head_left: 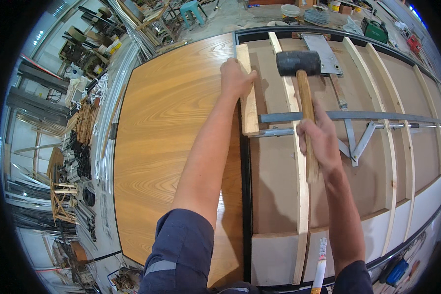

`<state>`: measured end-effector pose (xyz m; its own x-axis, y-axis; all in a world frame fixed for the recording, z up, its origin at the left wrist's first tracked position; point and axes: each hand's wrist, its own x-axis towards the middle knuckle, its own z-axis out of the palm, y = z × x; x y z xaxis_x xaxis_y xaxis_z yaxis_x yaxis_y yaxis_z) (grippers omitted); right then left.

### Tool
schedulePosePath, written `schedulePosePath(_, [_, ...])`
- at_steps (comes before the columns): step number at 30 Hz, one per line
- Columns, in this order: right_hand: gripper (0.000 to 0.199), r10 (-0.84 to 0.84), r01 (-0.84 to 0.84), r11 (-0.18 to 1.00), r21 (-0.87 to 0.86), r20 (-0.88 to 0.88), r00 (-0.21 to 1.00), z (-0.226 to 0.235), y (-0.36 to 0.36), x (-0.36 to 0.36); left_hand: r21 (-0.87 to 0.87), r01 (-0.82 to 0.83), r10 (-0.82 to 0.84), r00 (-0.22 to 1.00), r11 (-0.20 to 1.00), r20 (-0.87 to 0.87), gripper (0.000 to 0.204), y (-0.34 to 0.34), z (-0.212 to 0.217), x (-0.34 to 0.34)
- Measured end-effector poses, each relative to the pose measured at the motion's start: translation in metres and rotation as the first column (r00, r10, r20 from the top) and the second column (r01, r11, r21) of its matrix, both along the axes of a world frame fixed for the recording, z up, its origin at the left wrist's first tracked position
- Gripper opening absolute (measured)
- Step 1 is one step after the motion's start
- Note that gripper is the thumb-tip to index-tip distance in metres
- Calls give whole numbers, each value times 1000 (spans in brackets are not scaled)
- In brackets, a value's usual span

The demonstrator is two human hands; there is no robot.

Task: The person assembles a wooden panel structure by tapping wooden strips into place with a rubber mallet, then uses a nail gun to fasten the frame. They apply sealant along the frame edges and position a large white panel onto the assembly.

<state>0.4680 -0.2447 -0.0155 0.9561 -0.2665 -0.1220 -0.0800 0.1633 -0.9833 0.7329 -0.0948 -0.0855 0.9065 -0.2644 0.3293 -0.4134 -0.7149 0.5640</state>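
Note:
My left hand [236, 78] grips a short pale wooden block [250, 113] near its far end, thumb on the right side. This block lies lengthwise along the black edge [246, 196] between a wood-grain panel [157, 127] and an open slatted frame. In my right hand [320, 137] is a rubber mallet [299, 63], its fingers wrapped round the wooden handle. The black mallet head is over the frame, to the right of the block and apart from it. The hand and handle look slightly blurred.
Pale slats [384, 161] cross the frame, with a flat metal bar [372, 115] and hinged metal arms [362, 143] among them. A cigarette [320, 264] shows at the lower edge. Metal lengths [113, 122] lie left of the panel. A blue stool [192, 11] stands beyond.

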Motion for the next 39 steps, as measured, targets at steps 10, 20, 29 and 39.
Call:
schedulePosePath(10, [78, 67, -67, 998, 6, -95, 993, -23, -9, 115, -29, -9, 11, 998, 1000, 64, 68, 3, -9, 5])
schedulePosePath(20, [79, 91, -92, 996, -8, -69, 993, -38, -19, 123, 8, -4, 4, 997, 1000, 74, 67, -7, -11, 17])
schedulePosePath(29, [83, 133, -136, 990, -29, -93, 987, -35, -14, 142, -11, -13, 13, 1000, 1000, 17, 68, -14, -8, 33])
schedulePosePath(39, [85, 108, -107, 994, 13, -87, 990, -51, -27, 142, 155, 34, -52, 992, 987, 116, 75, 10, -26, -78])
